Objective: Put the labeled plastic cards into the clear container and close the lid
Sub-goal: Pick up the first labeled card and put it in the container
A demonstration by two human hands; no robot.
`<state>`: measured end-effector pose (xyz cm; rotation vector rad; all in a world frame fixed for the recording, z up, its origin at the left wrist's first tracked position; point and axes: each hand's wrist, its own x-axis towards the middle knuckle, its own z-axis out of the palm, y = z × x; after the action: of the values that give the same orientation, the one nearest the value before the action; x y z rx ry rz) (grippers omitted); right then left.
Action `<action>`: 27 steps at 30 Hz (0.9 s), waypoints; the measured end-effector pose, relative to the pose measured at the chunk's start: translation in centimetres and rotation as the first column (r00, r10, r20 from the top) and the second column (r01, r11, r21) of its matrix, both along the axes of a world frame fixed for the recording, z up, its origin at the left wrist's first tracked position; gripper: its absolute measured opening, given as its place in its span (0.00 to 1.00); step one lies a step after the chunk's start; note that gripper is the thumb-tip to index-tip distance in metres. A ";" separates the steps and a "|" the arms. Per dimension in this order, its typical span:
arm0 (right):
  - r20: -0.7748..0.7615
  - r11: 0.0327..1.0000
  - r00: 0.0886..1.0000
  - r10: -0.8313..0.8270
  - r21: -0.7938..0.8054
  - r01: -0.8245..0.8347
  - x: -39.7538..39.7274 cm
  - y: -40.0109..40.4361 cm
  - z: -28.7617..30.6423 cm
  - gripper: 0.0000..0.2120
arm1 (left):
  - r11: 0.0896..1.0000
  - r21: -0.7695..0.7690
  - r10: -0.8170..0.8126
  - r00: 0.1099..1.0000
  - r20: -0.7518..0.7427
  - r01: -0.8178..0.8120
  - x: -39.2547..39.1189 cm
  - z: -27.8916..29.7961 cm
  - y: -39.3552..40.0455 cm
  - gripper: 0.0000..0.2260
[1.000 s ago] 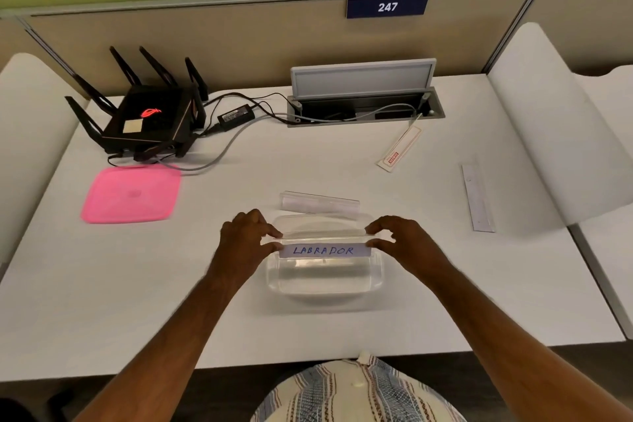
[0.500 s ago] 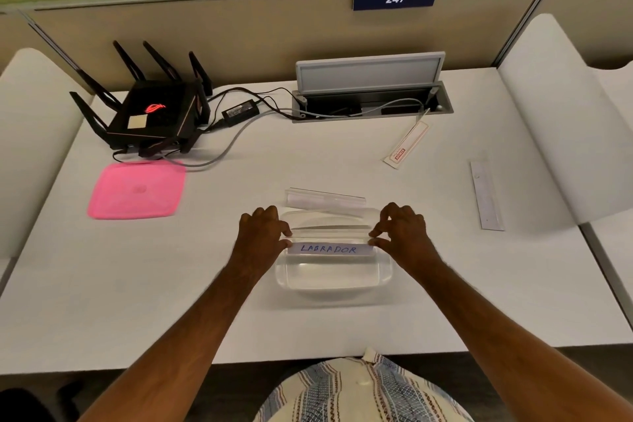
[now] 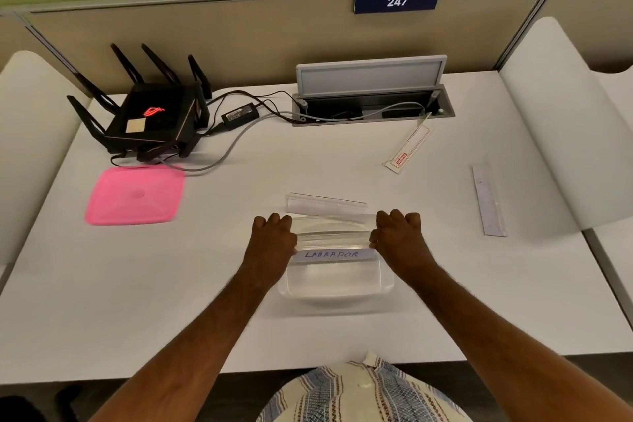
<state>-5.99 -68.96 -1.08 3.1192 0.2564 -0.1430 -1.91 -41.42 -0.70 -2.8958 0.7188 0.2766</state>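
A clear plastic container (image 3: 337, 286) sits on the white desk in front of me. Over its far half I hold a clear card labeled "LABRADOR" (image 3: 332, 248) lengthwise, my left hand (image 3: 272, 238) pinching its left end and my right hand (image 3: 397, 236) its right end. Another clear card (image 3: 325, 204) lies on the desk just behind the container. A further card (image 3: 488, 200) lies to the right. The pink lid (image 3: 135, 195) rests flat at the left, away from the container.
A black router (image 3: 150, 113) with antennas and cables stands at the back left. An open cable box (image 3: 373, 103) is at the back centre, with a red-and-white tag (image 3: 407, 151) in front of it. White curved dividers flank the desk.
Both hands have curled tighter over the card's ends and carried it slightly away from me and lower over the container.
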 end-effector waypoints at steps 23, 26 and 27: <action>-0.101 0.986 0.994 0.049 -0.153 -0.065 1.8 0.7 0.3 0.20 | 0.983 0.135 -0.128 0.992 0.012 0.125 0.3 -0.6 -0.8 0.02; -0.067 0.990 0.997 0.042 -0.128 -0.050 1.7 0.6 -0.1 0.22 | 0.983 0.133 -0.130 0.991 0.018 0.126 0.5 -0.3 -0.8 0.08; -0.066 0.990 0.997 0.038 -0.130 -0.047 1.7 0.6 -0.1 0.22 | 0.983 0.134 -0.130 0.991 0.020 0.127 0.5 -0.3 -0.8 0.10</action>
<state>-4.32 -68.33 -1.20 2.9800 0.3012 -0.2484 -1.37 -42.25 -0.96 -2.7092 0.8447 0.2571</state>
